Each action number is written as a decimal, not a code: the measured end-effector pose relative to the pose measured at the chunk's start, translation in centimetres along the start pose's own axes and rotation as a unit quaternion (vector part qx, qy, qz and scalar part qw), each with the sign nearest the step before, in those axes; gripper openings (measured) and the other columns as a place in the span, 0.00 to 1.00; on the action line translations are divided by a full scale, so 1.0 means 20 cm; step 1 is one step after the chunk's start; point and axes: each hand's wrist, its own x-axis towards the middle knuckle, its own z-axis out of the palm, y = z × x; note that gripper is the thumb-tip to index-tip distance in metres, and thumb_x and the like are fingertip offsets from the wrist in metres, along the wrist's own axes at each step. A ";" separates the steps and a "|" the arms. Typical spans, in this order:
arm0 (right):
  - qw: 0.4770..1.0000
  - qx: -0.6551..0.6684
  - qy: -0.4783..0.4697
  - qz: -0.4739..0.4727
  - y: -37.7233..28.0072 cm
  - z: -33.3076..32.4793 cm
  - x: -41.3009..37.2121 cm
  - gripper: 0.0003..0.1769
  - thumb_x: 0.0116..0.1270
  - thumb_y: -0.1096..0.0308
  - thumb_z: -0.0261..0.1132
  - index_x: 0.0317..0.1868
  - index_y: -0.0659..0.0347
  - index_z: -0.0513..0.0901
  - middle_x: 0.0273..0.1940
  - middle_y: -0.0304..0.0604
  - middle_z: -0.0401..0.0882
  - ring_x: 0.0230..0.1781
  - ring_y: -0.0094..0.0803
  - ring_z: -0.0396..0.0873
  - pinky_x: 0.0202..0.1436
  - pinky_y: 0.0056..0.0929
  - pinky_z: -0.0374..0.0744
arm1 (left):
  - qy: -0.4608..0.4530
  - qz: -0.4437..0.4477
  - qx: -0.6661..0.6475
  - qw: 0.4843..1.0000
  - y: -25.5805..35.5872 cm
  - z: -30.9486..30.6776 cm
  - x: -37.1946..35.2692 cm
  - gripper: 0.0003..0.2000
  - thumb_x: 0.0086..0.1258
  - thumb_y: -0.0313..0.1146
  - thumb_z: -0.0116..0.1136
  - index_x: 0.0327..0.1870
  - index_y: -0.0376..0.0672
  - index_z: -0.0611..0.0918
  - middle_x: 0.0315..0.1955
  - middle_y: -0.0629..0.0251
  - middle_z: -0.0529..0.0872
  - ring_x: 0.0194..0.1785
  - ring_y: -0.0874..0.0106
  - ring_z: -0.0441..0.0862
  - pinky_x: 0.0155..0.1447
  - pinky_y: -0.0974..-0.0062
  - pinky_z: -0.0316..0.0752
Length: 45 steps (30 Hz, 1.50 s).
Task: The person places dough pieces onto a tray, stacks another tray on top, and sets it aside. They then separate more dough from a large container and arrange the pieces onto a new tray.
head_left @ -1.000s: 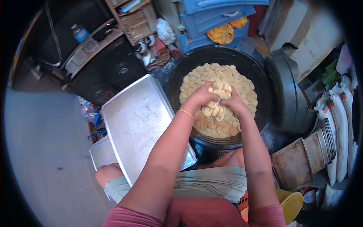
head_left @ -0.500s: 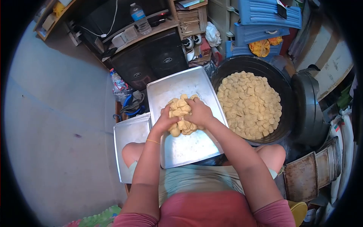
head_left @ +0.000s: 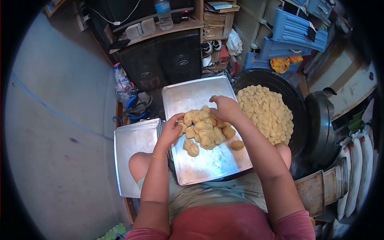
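Observation:
A heap of yellowish dough pieces (head_left: 205, 130) lies on a shiny metal baking tray (head_left: 192, 168) across my lap, with a few pieces loose around it. My left hand (head_left: 171, 129) rests at the heap's left edge, fingers spread and touching the dough. At the upper right of the heap my right hand (head_left: 226, 109) is held over the tray, fingers apart and slightly curled, with nothing visible in it. To the right stands a large black tub (head_left: 301, 120) holding a broad pile of similar dough pieces (head_left: 266, 114).
On my left is a stack of metal trays (head_left: 136, 148). Worn baking trays (head_left: 312, 194) lean at the lower right, near white sacks (head_left: 362, 172). Ahead are a dark speaker cabinet (head_left: 164, 66) and a shelf with a water bottle (head_left: 164, 16). A black lid (head_left: 320, 124) stands beside the tub.
My hands have moved apart from gripping the dough together. The clump now lies spread on the tray, with some pieces separated. The view has shifted slightly.

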 end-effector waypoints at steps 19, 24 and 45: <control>0.983 0.069 -0.161 -0.052 -0.06 0.30 0.49 0.15 0.50 0.64 0.70 0.39 0.58 0.81 0.34 0.44 0.84 0.39 0.40 0.83 0.45 0.34 0.79 | 0.227 0.024 -0.172 0.958 -0.01 -0.15 0.29 0.17 0.62 0.22 0.54 0.53 0.34 0.77 0.42 0.59 0.78 0.37 0.72 0.81 0.42 0.77 0.78; 0.964 0.267 -0.001 -0.018 -0.03 0.28 0.73 0.15 0.50 0.68 0.71 0.40 0.60 0.83 0.31 0.44 0.83 0.33 0.37 0.82 0.41 0.34 0.79 | 0.326 0.103 -0.009 0.940 -0.08 -0.17 0.53 0.22 0.58 0.18 0.55 0.57 0.35 0.74 0.45 0.58 0.76 0.47 0.70 0.79 0.52 0.75 0.75; 0.929 0.302 -0.058 -0.208 0.06 0.31 0.47 0.24 0.53 0.66 0.71 0.53 0.56 0.79 0.48 0.50 0.77 0.50 0.42 0.78 0.55 0.36 0.75 | 0.300 0.131 0.380 0.865 0.12 -0.15 0.53 0.17 0.58 0.34 0.66 0.48 0.40 0.83 0.44 0.58 0.78 0.49 0.59 0.76 0.54 0.62 0.71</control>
